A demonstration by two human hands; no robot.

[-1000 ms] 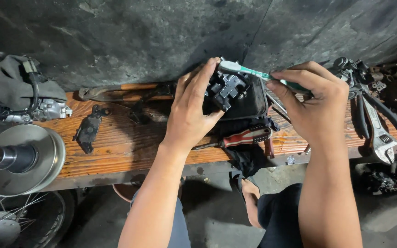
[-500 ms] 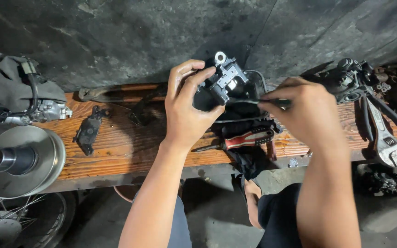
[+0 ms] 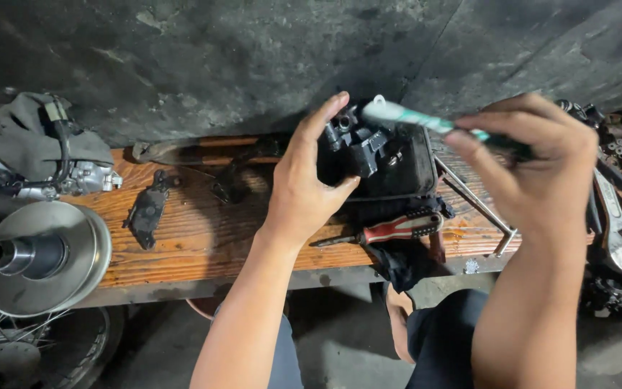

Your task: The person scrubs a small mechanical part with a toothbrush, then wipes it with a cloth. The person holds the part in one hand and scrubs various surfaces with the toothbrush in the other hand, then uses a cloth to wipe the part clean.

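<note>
Rough grey concrete is backing a worn wooden bench [image 3: 203,238] that is serving as my work surface. I am gripping a dark metal part [image 3: 368,148] in my left hand [image 3: 304,191], thumb at its near edge and fingers curling over its far left side, so it is sitting tilted above the bench with its ports facing me. My right hand [image 3: 534,162] is closing around a toothbrush [image 3: 412,119], pinching the green-and-white handle so the pale head is hovering at the part's top edge; whether the bristles are touching, I cannot tell. A red screwdriver [image 3: 397,229] is lying just below the part, near enough to grab, and a T-handle wrench [image 3: 480,205] is lying beside it. 1 brake pad [image 3: 147,209] is lying flat further left. A pulley [image 3: 41,256] is sitting off the bench's left end, with a carburettor [image 3: 59,169] behind it, both out of my way.
</note>
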